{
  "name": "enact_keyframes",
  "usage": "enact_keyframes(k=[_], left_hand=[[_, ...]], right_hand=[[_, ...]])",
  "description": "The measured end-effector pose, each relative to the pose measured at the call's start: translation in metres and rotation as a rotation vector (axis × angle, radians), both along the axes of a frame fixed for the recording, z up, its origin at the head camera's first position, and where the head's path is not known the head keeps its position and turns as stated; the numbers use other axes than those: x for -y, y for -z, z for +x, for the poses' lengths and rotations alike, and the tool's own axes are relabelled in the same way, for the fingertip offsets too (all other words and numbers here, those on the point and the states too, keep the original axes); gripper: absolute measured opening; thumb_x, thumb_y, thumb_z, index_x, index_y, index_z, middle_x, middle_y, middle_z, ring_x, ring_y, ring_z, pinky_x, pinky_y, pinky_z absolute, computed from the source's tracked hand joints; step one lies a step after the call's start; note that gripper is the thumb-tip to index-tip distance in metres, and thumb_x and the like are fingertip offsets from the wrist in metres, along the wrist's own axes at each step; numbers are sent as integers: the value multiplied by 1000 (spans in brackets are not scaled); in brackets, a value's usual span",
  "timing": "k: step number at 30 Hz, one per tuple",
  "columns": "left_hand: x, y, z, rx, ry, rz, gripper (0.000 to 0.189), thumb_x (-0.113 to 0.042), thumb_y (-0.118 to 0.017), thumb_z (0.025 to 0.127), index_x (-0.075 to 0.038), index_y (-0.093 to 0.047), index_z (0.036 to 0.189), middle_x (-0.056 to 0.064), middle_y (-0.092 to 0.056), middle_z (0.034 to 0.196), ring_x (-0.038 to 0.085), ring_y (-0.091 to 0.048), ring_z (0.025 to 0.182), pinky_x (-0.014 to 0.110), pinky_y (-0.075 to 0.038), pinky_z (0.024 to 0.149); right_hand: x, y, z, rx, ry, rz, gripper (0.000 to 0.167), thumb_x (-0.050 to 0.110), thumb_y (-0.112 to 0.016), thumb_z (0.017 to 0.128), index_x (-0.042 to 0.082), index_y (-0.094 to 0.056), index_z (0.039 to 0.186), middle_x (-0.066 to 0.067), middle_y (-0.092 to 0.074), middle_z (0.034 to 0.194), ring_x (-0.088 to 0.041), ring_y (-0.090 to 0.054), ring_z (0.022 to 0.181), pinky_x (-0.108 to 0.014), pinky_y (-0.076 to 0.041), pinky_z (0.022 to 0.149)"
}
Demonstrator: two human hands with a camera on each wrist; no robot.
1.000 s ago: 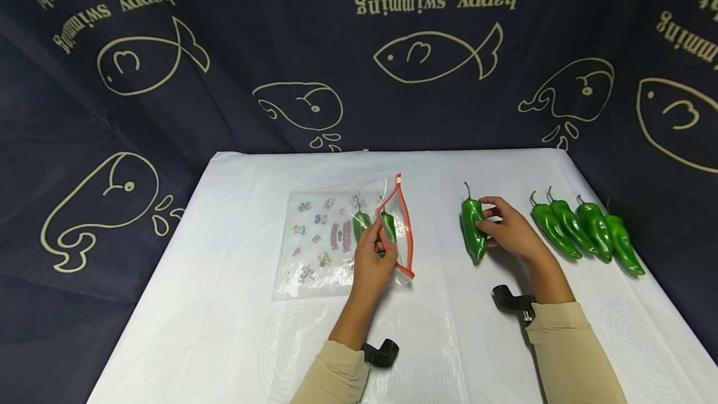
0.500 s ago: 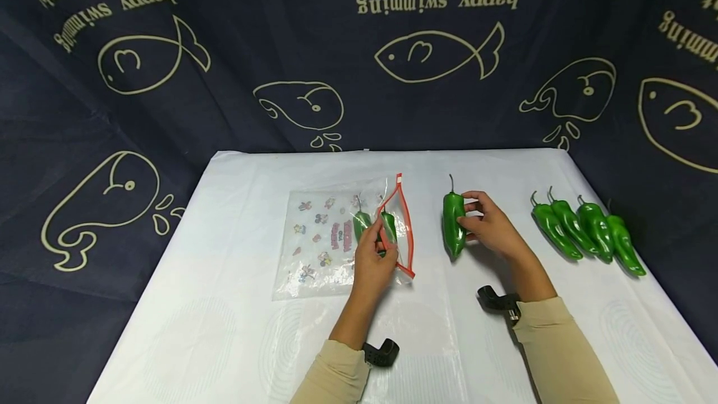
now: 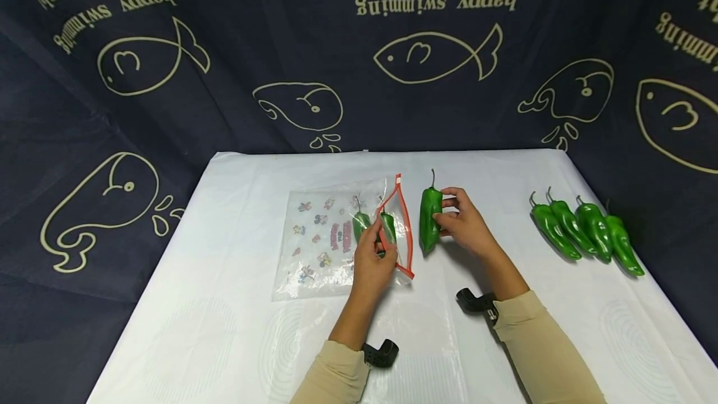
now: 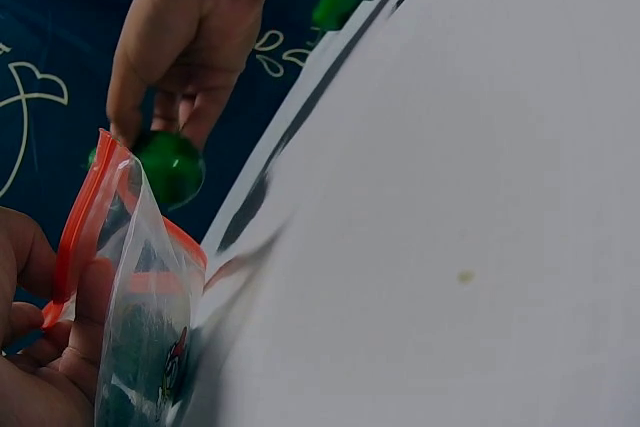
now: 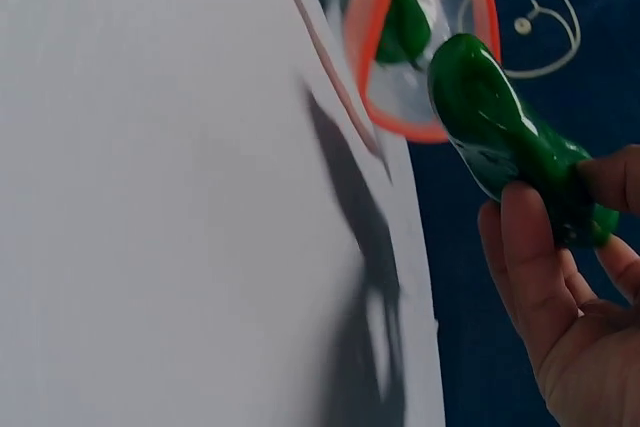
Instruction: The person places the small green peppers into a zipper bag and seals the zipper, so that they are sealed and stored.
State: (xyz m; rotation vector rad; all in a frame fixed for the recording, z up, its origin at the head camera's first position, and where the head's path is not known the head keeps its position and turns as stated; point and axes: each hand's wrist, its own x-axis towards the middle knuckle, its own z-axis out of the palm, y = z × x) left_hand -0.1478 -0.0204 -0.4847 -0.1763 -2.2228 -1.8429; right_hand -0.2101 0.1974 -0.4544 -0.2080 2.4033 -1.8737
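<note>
A clear zip bag [image 3: 314, 248] with cartoon prints and a red zip edge lies at the table's middle, its mouth facing right and held apart. Inside it, near the mouth, are two green peppers [image 3: 361, 223]. My left hand [image 3: 373, 270] pinches the red edge between thumb and fingers. Just right of the mouth, my right hand [image 3: 464, 222] grips another green pepper [image 3: 429, 220] with its stem pointing away from me. In the right wrist view, that pepper [image 5: 510, 137] is raised over the table, one end close to the red-rimmed opening [image 5: 400, 132].
Several green peppers [image 3: 586, 229] lie in a row at the right side of the white table [image 3: 224, 341]. A dark printed cloth [image 3: 359, 117] hangs behind and around the table. Each wrist wears a black camera mount [image 3: 381, 354].
My right hand has carried its pepper leftward, from well right of the bag to beside its mouth. My left hand and the bag have stayed in place.
</note>
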Motion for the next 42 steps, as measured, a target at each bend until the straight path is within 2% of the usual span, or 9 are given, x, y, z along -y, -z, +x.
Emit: enact_keyframes(k=[6,12,15,20,25,31,37,42], left_hand=[[-1,0,1,3,0,16,66,7,-63,80,3,-47,145,20,-56,124,19,-63,82,22,-54,64],[-1,0,0,-1,-4,6,67,7,-63,80,3,-47,145,20,-56,125,17,-62,82,22,-54,64],[-1,0,0,-1,-4,2,66,7,-63,80,4,-47,144,21,-56,124,17,-63,82,23,-55,65],[-1,1,0,-5,3,7,66,7,-63,80,4,-47,144,21,-56,123,20,-64,83,22,-55,66],[0,2,-1,-20,8,14,67,9,-62,79,4,-46,144,22,-56,124,25,-65,84,23,-55,67],[-1,2,-1,-23,16,3,69,11,-62,79,3,-45,145,21,-55,126,25,-64,86,25,-56,71],[-1,-1,-1,-13,19,-14,71,11,-60,76,4,-45,145,20,-57,123,22,-63,85,25,-56,71],[-1,-1,-1,-16,17,-19,72,11,-60,75,5,-45,145,19,-56,124,21,-62,85,24,-55,70]], right_hand=[[18,2,0,-7,10,-24,60,0,-57,96,1,-25,147,-26,-46,127,-16,-63,88,-49,-59,71],[31,6,2,14,-23,-48,59,-5,-55,94,-2,-26,145,-29,-45,125,-22,-63,87,-56,-57,72],[36,9,3,33,-41,-40,58,-4,-57,94,-1,-28,144,-27,-46,123,-21,-63,84,-52,-58,70],[41,11,7,47,-64,11,55,2,-59,94,1,-32,142,-24,-49,120,-21,-63,83,-41,-59,66],[43,11,10,44,-96,42,53,4,-60,94,1,-35,141,-25,-50,120,-26,-64,86,-42,-58,66],[45,13,11,46,-123,95,52,4,-63,93,1,-40,139,-22,-51,115,-24,-62,85,-40,-57,62],[46,15,10,33,-111,153,51,6,-65,92,2,-46,138,-19,-55,111,-21,-60,82,-35,-54,61],[47,14,9,0,-95,238,50,7,-68,91,1,-50,137,-15,-58,101,-19,-57,77,-29,-49,59]])
